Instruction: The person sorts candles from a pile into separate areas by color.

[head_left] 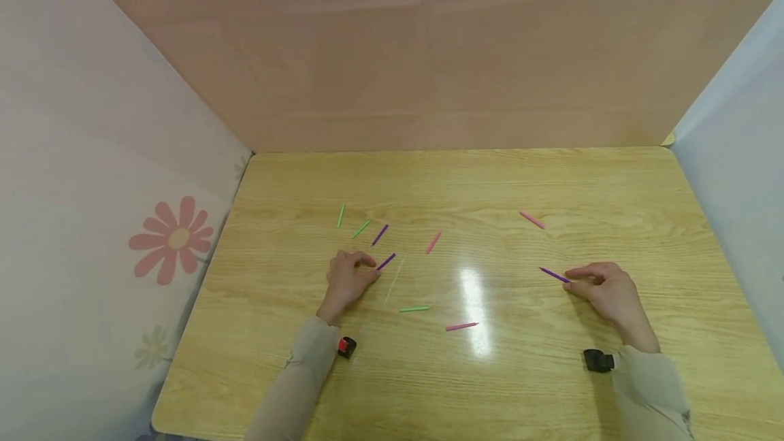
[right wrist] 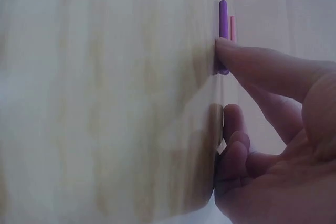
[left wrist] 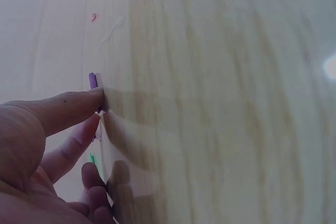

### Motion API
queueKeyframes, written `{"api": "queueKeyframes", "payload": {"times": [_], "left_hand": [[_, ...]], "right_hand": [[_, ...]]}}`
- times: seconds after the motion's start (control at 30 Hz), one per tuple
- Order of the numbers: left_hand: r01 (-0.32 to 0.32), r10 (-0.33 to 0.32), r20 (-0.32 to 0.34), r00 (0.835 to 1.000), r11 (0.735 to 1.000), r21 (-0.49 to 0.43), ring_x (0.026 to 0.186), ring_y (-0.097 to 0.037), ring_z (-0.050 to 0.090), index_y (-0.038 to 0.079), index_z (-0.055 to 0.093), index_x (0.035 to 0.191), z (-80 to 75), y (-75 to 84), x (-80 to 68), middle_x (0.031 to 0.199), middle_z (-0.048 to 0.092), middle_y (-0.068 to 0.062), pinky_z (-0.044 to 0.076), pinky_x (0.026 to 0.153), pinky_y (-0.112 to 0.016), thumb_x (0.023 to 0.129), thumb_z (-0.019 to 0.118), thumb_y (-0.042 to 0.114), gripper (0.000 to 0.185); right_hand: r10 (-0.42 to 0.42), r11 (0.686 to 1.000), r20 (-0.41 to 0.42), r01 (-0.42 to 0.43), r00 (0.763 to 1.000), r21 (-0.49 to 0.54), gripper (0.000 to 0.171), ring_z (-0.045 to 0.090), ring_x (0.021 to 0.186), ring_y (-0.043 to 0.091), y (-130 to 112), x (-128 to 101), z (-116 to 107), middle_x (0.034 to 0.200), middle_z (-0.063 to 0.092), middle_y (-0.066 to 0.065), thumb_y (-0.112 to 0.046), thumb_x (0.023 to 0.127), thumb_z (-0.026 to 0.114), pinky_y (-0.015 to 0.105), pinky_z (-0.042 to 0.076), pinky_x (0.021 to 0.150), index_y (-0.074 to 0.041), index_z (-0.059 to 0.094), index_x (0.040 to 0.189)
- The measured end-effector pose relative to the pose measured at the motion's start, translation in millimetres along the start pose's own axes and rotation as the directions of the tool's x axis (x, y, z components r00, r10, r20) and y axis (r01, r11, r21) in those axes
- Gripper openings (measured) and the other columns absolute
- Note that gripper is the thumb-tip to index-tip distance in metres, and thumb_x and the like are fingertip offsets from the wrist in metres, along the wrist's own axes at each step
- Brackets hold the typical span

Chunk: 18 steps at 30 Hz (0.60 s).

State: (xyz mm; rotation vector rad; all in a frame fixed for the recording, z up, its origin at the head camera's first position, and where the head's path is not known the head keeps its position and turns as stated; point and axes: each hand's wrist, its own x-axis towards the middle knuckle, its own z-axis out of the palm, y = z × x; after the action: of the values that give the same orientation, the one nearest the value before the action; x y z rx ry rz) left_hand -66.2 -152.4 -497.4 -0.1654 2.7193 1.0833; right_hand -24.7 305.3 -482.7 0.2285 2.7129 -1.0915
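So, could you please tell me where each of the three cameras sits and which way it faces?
Head: worn on the head, looking forward and down at the wooden table and scattered sticks; both hands and sleeves show.
Left wrist: low by the left hand, facing along the table; its fingers touch a purple stick.
Right wrist: low by the right hand, facing along the table; a finger rests on another purple stick.
Shared: head and right wrist views both show the right hand's purple stick.

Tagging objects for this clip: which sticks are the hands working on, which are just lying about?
In hand:
- purple stick at left hand
- purple stick at right hand

Lying about:
- green sticks
- pink sticks
- third purple stick
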Motion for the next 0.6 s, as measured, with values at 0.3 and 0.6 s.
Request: {"api": "queueKeyframes", "payload": {"times": [0.3,0.6], "left_hand": [[0.020,-0.020,0.013,1.000,1.000,0.004,0.101,-0.031,0.040,0.016,0.069,0.089,0.2,0.6,0.8,0.101,0.051,-0.010,0.028,0.084,-0.048,0.082,0.076,0.027,0.015],[0.012,-0.013,0.012,1.000,1.000,0.015,0.100,-0.032,0.040,0.016,0.068,0.087,0.6,0.0,0.7,0.100,0.051,-0.010,0.028,0.082,-0.048,0.081,0.076,0.027,0.015]], "right_hand": [[-0.018,0.998,0.045,0.021,0.999,-0.057,0.034,0.049,0.101,0.037,-2.7,3.7,-4.5,0.119,0.057,0.031,-0.029,0.086,0.072,0.036,0.035,0.075,0.001,0.073,0.102],[-0.051,0.993,0.061,0.057,0.997,-0.105,0.023,0.050,0.099,0.038,-5.5,6.8,-7.2,0.110,0.061,0.029,-0.022,0.084,0.073,0.037,0.035,0.075,0.000,0.075,0.092]]}}
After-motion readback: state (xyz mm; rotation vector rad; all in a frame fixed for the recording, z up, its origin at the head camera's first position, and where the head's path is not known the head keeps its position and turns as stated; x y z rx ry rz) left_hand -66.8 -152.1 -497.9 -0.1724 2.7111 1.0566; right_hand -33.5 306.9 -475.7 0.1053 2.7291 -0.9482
